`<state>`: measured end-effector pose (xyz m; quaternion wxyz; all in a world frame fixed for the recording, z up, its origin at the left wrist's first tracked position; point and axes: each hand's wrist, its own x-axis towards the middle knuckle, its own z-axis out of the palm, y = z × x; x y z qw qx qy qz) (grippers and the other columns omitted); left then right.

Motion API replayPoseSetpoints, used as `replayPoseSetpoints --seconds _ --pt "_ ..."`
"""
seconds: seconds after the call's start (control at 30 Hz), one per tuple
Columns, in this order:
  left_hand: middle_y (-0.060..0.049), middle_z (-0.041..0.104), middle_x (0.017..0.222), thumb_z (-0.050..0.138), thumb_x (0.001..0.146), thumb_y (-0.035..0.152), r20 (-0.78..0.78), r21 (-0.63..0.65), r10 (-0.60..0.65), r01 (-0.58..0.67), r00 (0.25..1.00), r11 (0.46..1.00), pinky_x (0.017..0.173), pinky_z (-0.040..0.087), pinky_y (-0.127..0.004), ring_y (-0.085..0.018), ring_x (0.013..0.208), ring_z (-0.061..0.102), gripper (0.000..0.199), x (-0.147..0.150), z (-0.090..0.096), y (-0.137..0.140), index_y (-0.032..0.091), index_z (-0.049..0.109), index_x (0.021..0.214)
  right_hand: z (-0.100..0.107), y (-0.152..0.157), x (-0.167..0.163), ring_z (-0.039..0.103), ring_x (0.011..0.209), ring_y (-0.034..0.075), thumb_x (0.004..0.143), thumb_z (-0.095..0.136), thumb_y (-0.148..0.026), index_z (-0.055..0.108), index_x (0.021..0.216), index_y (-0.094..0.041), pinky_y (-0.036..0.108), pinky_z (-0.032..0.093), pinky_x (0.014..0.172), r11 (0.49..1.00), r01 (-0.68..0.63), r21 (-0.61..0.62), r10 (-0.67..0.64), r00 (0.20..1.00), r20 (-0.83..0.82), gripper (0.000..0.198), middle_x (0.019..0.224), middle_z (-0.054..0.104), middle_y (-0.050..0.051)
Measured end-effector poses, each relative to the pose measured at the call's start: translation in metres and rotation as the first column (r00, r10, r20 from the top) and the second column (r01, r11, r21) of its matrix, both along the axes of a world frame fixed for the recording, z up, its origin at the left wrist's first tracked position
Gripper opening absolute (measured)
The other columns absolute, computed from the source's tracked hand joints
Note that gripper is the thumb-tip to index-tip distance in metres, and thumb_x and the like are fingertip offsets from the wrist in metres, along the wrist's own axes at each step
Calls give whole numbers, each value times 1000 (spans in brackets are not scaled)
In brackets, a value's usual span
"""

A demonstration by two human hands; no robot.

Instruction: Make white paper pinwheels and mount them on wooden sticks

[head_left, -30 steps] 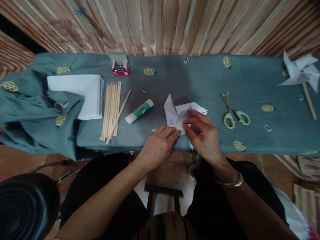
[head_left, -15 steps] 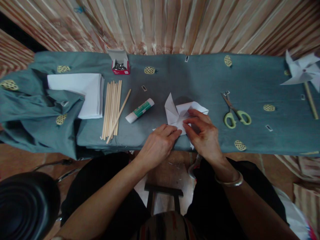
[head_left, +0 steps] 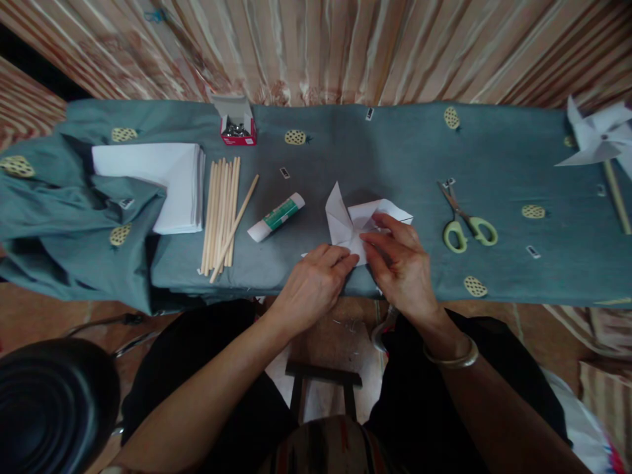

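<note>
Folded paper (head_left: 340, 220) lies by the counter's (head_left: 405, 145) near edge, left hand (head_left: 316, 280) pressing its near side, apparently bracing it, finger closure can't tell, while right hand's (head_left: 402, 263) fingers pinch it near centre, likely to hold a fold in.

The left grip (head_left: 315, 282) hides the near left part of the paper (head_left: 338, 220); whether those fingers pinch or only press cannot be told. The right grip (head_left: 402, 266) covers the paper's right side, and a flap's tip is lost between thumb and forefinger. A fold of cloth (head_left: 133, 187) hides a corner of the sheets (head_left: 180, 197). The right edge cuts off the pinwheel (head_left: 599, 136), whose blades cover the top of its stick (head_left: 617, 197). The left edge trims the black seat (head_left: 54, 401). Print on the glue (head_left: 280, 216) is unreadably small, and the box's (head_left: 239, 140) metal bits (head_left: 237, 128) blur together
</note>
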<state>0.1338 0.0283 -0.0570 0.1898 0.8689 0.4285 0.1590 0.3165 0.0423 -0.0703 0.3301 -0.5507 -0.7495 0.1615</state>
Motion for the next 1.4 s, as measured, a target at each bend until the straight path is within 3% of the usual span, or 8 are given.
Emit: replayPoseSetpoints --seconds 0.4,1.4 --pt "-9 64 109 44 95 13 -5 10 1 -1 1000 1000 87 55 -36 -21 99 59 26 1 -1 0 13 59 117 -4 0 3 50 125 29 87 47 -15 65 111 -29 53 45 102 994 -87 70 84 995 45 33 137 54 3" --pt "-12 61 117 44 95 14 68 47 60 -63 996 997 89 57 -39 -22 106 62 23 3 -5 -2 13 62 109 -17 -10 -5 33 141 35 78 49 -9 54 125 -41 62 32 111 996 -81 -36 81 997 5 57 151 39 -6"
